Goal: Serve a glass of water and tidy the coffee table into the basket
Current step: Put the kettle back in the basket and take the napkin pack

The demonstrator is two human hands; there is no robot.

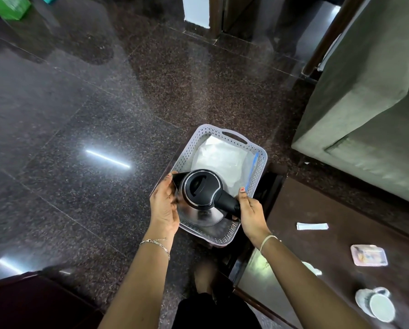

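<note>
A steel kettle (199, 213) with a black lid and black handle sits low inside the near end of a pale perforated plastic basket (258, 170). My right hand (251, 213) is closed around the black handle. My left hand (163, 207) presses flat against the kettle's left side by the spout. A clear plastic bag (218, 156) lies in the far half of the basket. The basket stands on a small dark stool beside the coffee table (322, 210).
On the dark coffee table lie a white paper slip (312, 226), a pink-edged coaster (369, 255) and a white mug (375, 303) on its side. A grey-green sofa (364, 103) stands at the right. Polished dark stone floor spreads to the left.
</note>
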